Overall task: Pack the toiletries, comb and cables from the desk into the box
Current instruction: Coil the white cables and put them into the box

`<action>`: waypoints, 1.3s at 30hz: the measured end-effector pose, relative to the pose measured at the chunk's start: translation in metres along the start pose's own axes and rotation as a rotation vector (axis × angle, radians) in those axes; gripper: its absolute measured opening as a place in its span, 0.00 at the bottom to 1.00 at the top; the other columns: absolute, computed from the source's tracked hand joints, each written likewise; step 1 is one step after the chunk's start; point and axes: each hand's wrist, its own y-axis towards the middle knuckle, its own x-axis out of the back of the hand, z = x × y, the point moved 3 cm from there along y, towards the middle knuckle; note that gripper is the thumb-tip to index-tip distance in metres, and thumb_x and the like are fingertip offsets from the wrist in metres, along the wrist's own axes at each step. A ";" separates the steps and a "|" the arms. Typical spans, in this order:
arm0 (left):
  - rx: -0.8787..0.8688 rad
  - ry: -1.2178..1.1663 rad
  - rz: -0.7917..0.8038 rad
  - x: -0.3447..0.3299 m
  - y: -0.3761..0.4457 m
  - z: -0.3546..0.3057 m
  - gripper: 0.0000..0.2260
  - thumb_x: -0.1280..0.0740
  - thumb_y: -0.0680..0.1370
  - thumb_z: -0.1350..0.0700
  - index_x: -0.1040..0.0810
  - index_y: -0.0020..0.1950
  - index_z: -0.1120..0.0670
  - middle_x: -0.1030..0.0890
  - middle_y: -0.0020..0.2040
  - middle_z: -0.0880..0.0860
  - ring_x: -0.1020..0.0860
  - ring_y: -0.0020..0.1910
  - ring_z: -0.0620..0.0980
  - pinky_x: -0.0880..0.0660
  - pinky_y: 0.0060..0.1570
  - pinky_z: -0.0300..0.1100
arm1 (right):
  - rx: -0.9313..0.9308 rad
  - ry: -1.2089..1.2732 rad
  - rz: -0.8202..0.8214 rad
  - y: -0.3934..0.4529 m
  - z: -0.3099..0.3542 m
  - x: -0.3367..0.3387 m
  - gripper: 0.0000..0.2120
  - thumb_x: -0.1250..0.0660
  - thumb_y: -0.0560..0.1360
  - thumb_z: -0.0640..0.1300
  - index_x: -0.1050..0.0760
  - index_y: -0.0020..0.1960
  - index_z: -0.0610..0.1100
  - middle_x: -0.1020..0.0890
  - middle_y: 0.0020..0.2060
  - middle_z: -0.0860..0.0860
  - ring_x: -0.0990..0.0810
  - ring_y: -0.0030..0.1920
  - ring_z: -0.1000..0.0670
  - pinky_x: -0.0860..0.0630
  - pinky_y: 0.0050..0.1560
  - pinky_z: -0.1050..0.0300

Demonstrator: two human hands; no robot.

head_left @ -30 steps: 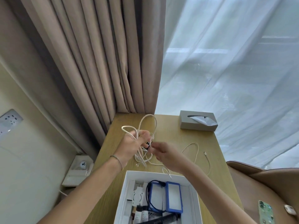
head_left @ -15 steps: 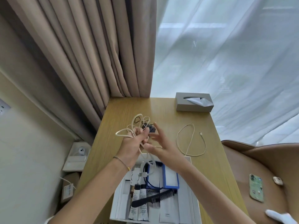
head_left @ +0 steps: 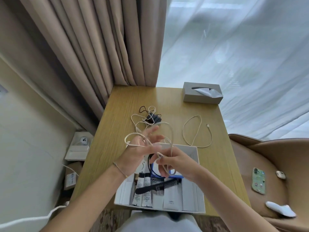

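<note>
A white cable [head_left: 170,131] loops around my left hand [head_left: 139,149], whose fingers are spread apart above the white box [head_left: 197,183]. My right hand [head_left: 173,162] pinches the same cable just right of the left palm. Inside the box lie a black comb [head_left: 158,186], two tubes [head_left: 142,192], white sachets [head_left: 172,198] and a blue-framed item with a dark cord [head_left: 153,171]. Farther back on the desk rests a tangle of white cable with a black charger [head_left: 153,118]. Another white cable [head_left: 198,132] lies on the desk to the right.
A grey tissue box [head_left: 202,95] stands at the desk's far right corner. Curtains hang behind the desk [head_left: 107,148]. A brown chair [head_left: 270,164] at right carries a phone [head_left: 258,180], an earbud case [head_left: 280,174] and a white cloth. Boxes sit on the floor at left.
The view tilted down, showing more of the box. The black charger and part of the tangle now lie on the desk; my left hand opened with the cable wound over it.
</note>
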 end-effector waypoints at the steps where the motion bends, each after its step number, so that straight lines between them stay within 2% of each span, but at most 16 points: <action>1: 0.025 -0.006 0.041 0.007 -0.003 0.004 0.35 0.27 0.72 0.66 0.34 0.76 0.52 0.21 0.64 0.61 0.24 0.67 0.56 0.27 0.64 0.49 | -0.010 0.009 0.024 -0.002 -0.002 0.001 0.07 0.37 0.81 0.37 0.20 0.52 0.39 0.21 0.30 0.43 0.25 0.28 0.46 0.26 0.37 0.52; 3: 0.090 -0.031 0.134 0.021 -0.011 0.010 0.40 0.28 0.72 0.70 0.39 0.79 0.50 0.23 0.67 0.64 0.26 0.69 0.60 0.31 0.69 0.53 | -0.053 -0.018 0.054 -0.004 -0.008 0.001 0.07 0.38 0.82 0.37 0.21 0.49 0.40 0.24 0.29 0.44 0.27 0.26 0.48 0.26 0.36 0.51; 5: 0.159 0.165 0.149 0.037 -0.019 0.018 0.40 0.25 0.71 0.69 0.37 0.77 0.48 0.21 0.66 0.61 0.23 0.66 0.59 0.27 0.67 0.53 | -0.115 -0.113 0.064 -0.004 -0.016 0.000 0.08 0.40 0.82 0.37 0.24 0.47 0.41 0.28 0.27 0.47 0.30 0.25 0.50 0.27 0.32 0.54; 8: 0.176 0.729 -0.049 0.057 -0.029 0.035 0.28 0.24 0.71 0.66 0.23 0.67 0.47 0.17 0.57 0.50 0.19 0.57 0.50 0.22 0.60 0.53 | -0.179 -0.403 0.031 -0.001 -0.032 -0.004 0.07 0.41 0.82 0.40 0.26 0.48 0.39 0.28 0.29 0.48 0.31 0.27 0.50 0.31 0.30 0.57; 9: 0.177 0.803 -0.123 0.063 -0.032 0.038 0.22 0.27 0.73 0.68 0.20 0.62 0.48 0.16 0.53 0.50 0.18 0.53 0.49 0.19 0.55 0.52 | -0.184 -0.559 0.023 0.000 -0.038 -0.005 0.08 0.40 0.82 0.42 0.26 0.48 0.40 0.26 0.30 0.47 0.29 0.29 0.49 0.31 0.31 0.55; 12: 0.219 0.574 -0.195 0.074 -0.042 0.043 0.20 0.39 0.76 0.75 0.19 0.59 0.56 0.14 0.46 0.57 0.15 0.44 0.54 0.18 0.37 0.46 | -0.168 -1.083 0.005 0.002 -0.056 -0.010 0.08 0.40 0.82 0.48 0.26 0.50 0.45 0.19 0.37 0.47 0.22 0.37 0.46 0.27 0.36 0.51; 14: 0.246 0.447 -0.204 0.077 -0.045 0.043 0.20 0.43 0.78 0.75 0.20 0.60 0.58 0.15 0.48 0.60 0.15 0.45 0.55 0.18 0.39 0.46 | -0.189 -1.193 -0.013 0.002 -0.069 -0.016 0.06 0.40 0.82 0.47 0.28 0.48 0.47 0.21 0.37 0.49 0.22 0.37 0.45 0.29 0.32 0.52; 17: 0.233 0.622 -0.135 0.065 -0.046 0.045 0.13 0.40 0.83 0.58 0.22 0.65 0.51 0.17 0.53 0.54 0.19 0.54 0.50 0.21 0.49 0.43 | -0.273 -1.262 -0.061 0.004 -0.085 -0.023 0.04 0.41 0.80 0.41 0.29 0.49 0.47 0.20 0.39 0.48 0.22 0.39 0.45 0.28 0.34 0.52; 18: 0.227 0.744 -0.083 0.059 -0.048 0.046 0.17 0.38 0.81 0.46 0.24 0.68 0.48 0.19 0.56 0.48 0.21 0.58 0.47 0.23 0.51 0.39 | -0.303 -1.265 -0.080 0.005 -0.089 -0.025 0.04 0.41 0.79 0.40 0.29 0.50 0.46 0.19 0.41 0.47 0.21 0.42 0.44 0.26 0.37 0.51; 20: 0.197 1.063 0.024 0.047 -0.052 0.048 0.34 0.37 0.69 0.26 0.30 0.70 0.41 0.24 0.61 0.41 0.25 0.60 0.40 0.26 0.54 0.39 | -0.360 -1.254 -0.107 0.008 -0.096 -0.027 0.05 0.40 0.79 0.40 0.27 0.52 0.45 0.18 0.44 0.46 0.20 0.44 0.44 0.24 0.40 0.50; 22: 0.110 1.415 0.090 0.038 -0.055 0.050 0.39 0.36 0.61 0.21 0.32 0.67 0.38 0.28 0.63 0.38 0.28 0.58 0.39 0.27 0.55 0.42 | -0.405 -1.207 -0.129 0.010 -0.102 -0.028 0.05 0.39 0.79 0.41 0.26 0.53 0.44 0.19 0.45 0.45 0.20 0.44 0.44 0.24 0.39 0.50; 26: -0.059 1.694 0.150 0.035 -0.057 0.064 0.24 0.33 0.71 0.33 0.23 0.63 0.43 0.26 0.61 0.44 0.28 0.61 0.44 0.28 0.63 0.45 | -0.417 -1.118 -0.129 0.011 -0.109 -0.028 0.08 0.33 0.77 0.47 0.27 0.55 0.46 0.19 0.47 0.46 0.21 0.44 0.44 0.27 0.37 0.53; 30: -0.042 1.719 0.143 0.040 -0.058 0.071 0.20 0.43 0.82 0.41 0.14 0.54 0.49 0.20 0.55 0.46 0.26 0.57 0.46 0.27 0.61 0.45 | -0.409 -1.036 -0.090 0.005 -0.115 -0.025 0.17 0.29 0.73 0.48 0.27 0.60 0.48 0.18 0.50 0.47 0.21 0.47 0.45 0.23 0.43 0.51; 33: -0.022 1.757 0.186 0.043 -0.058 0.075 0.16 0.40 0.82 0.46 0.14 0.52 0.51 0.19 0.52 0.46 0.25 0.54 0.47 0.27 0.60 0.45 | -0.390 -0.944 -0.071 -0.002 -0.115 -0.019 0.29 0.25 0.69 0.45 0.29 0.68 0.48 0.19 0.57 0.49 0.23 0.50 0.48 0.29 0.43 0.57; 37: 0.040 1.763 0.237 0.044 -0.060 0.082 0.08 0.34 0.79 0.57 0.15 0.51 0.51 0.19 0.50 0.48 0.23 0.52 0.50 0.25 0.58 0.45 | -0.369 -0.858 -0.056 -0.012 -0.105 -0.011 0.38 0.23 0.68 0.47 0.33 0.76 0.50 0.23 0.67 0.51 0.24 0.65 0.47 0.25 0.62 0.53; 39: 0.061 1.787 0.271 0.044 -0.060 0.087 0.09 0.34 0.76 0.60 0.15 0.52 0.52 0.19 0.50 0.49 0.23 0.52 0.51 0.25 0.55 0.45 | -0.348 -0.813 -0.087 -0.018 -0.097 -0.004 0.38 0.24 0.71 0.46 0.35 0.77 0.50 0.22 0.68 0.52 0.23 0.66 0.49 0.26 0.65 0.54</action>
